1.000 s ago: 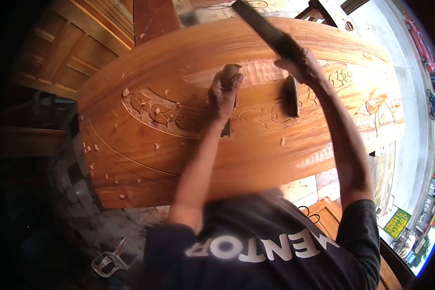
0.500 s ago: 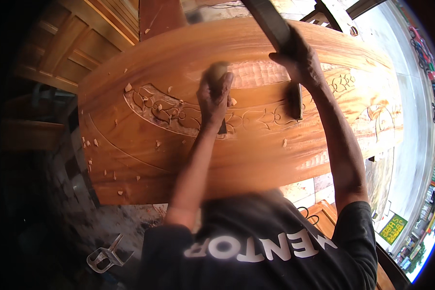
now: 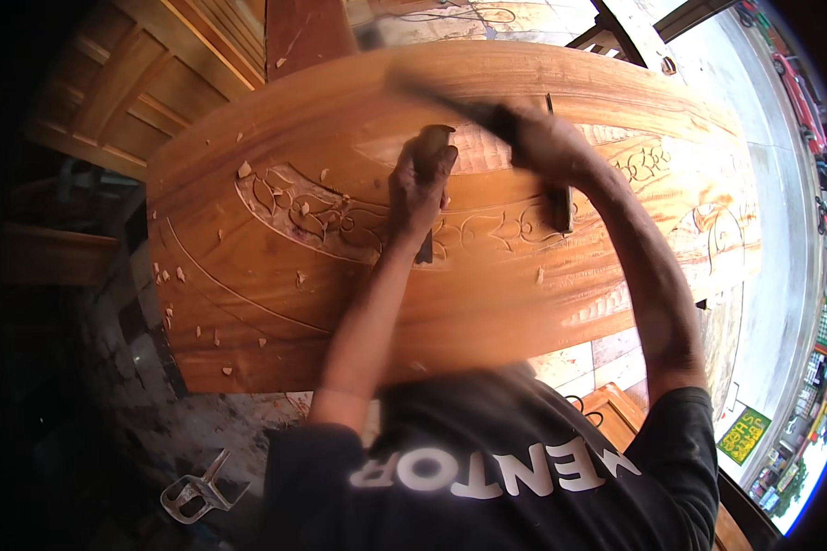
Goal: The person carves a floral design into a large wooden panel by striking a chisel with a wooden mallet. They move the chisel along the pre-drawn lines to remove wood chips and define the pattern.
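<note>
Wood chips point(image 3: 179, 303) scattered on left of carved wooden panel point(image 3: 276, 303). Left hand point(image 3: 418, 188), fingers closed round a chisel point(image 3: 429, 147), tip set in the floral carving mid-panel. Right hand point(image 3: 547, 142), fingers closed on a blurred mallet point(image 3: 441, 96), above the chisel head. Risk: an off-centre blow could hit the left knuckles or skid the chisel across the pattern.

The big board point(image 3: 450, 285) mid-frame is warm orange wood, smooth with a soft sheen, rough where carved. Pale wood chips point(image 3: 244, 170) dot it. Lower left, a dull metal clamp point(image 3: 198, 491).
</note>
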The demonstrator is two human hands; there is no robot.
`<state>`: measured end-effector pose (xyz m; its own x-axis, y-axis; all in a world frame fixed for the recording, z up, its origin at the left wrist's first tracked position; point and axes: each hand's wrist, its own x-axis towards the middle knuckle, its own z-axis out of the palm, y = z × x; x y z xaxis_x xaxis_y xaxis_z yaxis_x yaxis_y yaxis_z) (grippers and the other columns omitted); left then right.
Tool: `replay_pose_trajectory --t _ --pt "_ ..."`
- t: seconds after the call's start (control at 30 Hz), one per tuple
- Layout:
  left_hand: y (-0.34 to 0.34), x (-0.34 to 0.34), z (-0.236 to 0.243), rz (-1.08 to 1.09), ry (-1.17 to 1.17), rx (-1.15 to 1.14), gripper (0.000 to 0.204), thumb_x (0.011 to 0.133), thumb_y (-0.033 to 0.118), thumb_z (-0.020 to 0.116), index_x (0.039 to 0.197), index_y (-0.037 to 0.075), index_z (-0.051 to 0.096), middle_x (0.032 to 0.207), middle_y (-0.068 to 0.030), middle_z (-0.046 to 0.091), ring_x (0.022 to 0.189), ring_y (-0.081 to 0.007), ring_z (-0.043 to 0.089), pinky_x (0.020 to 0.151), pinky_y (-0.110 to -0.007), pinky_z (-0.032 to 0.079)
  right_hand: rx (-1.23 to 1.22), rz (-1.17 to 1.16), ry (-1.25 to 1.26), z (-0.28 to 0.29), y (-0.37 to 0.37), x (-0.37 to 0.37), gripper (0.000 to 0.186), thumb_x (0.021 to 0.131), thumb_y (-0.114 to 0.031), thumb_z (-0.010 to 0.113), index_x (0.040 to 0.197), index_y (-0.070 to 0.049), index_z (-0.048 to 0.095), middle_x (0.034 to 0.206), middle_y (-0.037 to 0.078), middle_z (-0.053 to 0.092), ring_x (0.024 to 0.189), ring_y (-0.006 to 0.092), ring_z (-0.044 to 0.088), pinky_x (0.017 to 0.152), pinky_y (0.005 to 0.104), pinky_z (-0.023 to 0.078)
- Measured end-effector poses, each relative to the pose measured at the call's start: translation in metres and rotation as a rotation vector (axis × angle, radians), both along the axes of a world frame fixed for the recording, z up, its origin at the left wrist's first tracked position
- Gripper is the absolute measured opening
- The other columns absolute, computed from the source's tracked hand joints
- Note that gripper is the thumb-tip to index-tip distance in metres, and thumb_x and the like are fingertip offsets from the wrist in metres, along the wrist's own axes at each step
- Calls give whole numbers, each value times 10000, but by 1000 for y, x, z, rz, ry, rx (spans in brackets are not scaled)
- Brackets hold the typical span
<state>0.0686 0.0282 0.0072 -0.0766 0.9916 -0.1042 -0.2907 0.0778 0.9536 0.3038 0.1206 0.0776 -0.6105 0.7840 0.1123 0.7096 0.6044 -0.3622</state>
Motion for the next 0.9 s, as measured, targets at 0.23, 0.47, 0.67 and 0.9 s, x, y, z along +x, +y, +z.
replay_pose_trajectory --t 0.23,0.47,0.67,0.9 --pt "-8 11 7 -6 72 116 343 1035 374 755 1168 82 635 675 48 540 469 -34 462 412 -218 359 -128 -193 230 28 -20 4 724 815 -118 761 1493 -235 538 1213 151 714 1103 389 711 897 494 618" --pt "-8 -20 45 34 95 59 294 1079 382 680 1185 109 649 639 58 533 426 -20 415 383 -205 320 -116 -280 199 52 -49 10 919 795 -101 820 1613 -287 446 1369 136 707 1221 333 714 1021 450 601" --pt "2 -12 15 78 20 55 274 1056 341 731 1166 111 633 691 43 552 461 -29 443 413 -203 349 -102 -337 632 53 -24 -10 754 836 -108 840 1531 -194 562 1312 52 741 1212 281 684 1020 387 545" --pt "-3 -14 4 32 50 63 342 1043 366 746 1195 80 635 699 40 564 462 -28 440 410 -212 351 -190 -91 -190 41 -11 -24 851 833 -138 729 1597 -402 464 1242 112 709 1066 377 733 918 485 622"
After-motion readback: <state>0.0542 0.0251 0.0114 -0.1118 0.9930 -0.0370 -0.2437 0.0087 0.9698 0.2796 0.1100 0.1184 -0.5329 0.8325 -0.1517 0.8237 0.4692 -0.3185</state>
